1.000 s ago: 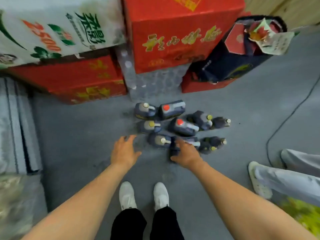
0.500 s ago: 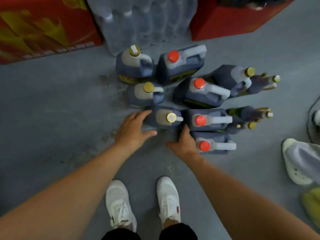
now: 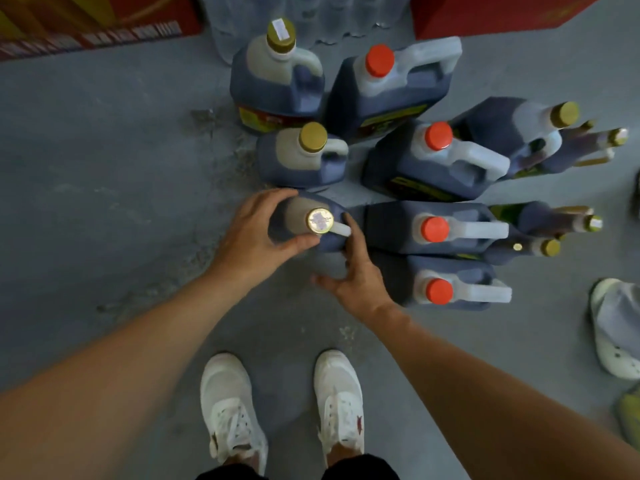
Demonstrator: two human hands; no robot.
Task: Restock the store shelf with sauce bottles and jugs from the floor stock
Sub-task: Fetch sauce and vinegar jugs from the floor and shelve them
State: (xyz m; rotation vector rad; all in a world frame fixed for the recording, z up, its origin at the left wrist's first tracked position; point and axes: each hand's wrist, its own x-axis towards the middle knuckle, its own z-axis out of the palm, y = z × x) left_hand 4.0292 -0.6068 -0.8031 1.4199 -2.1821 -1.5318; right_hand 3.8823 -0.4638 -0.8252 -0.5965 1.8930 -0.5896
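We are at the pick-up step, stooped over the floor stock. Our left hand [image 3: 254, 237] curls round the shoulder of the nearest gold-capped jug [image 3: 308, 223]; our right hand [image 3: 356, 271], fingers spread, touches its handle side. Next we need a firm grip and a straight lift clear of the red-capped jugs [image 3: 433, 230] just beyond.

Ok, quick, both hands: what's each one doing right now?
Left hand: grips the gold-capped jug round its shoulder.
Right hand: open, fingers against the same jug's side by the handle.
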